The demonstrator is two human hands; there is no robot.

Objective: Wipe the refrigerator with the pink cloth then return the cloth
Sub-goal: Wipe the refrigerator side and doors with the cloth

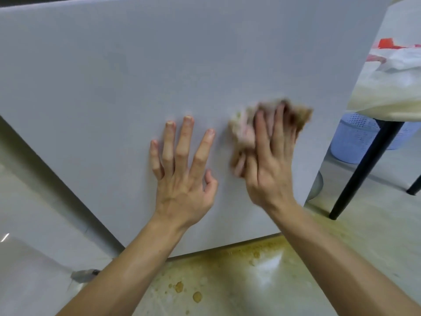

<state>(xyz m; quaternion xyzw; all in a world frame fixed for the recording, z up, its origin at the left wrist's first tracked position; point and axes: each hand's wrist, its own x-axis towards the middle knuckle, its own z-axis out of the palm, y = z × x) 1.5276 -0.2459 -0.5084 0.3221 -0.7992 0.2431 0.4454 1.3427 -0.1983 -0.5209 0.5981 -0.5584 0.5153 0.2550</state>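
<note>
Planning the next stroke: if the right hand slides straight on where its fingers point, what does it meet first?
Only bare refrigerator panel, it seems: the right hand, pressing the pink cloth, looks free upward to the picture's top.

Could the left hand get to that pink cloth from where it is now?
Probably yes: the left hand lies flat on the refrigerator just beside the pink cloth, bare door between them. The right hand covers much of the cloth, though.

Home kitchen, folks: white fridge [136, 65] up close, tiled floor [227, 279] near (yellow spills on it), covered table [387, 99] and basket [355, 137] right.
</note>
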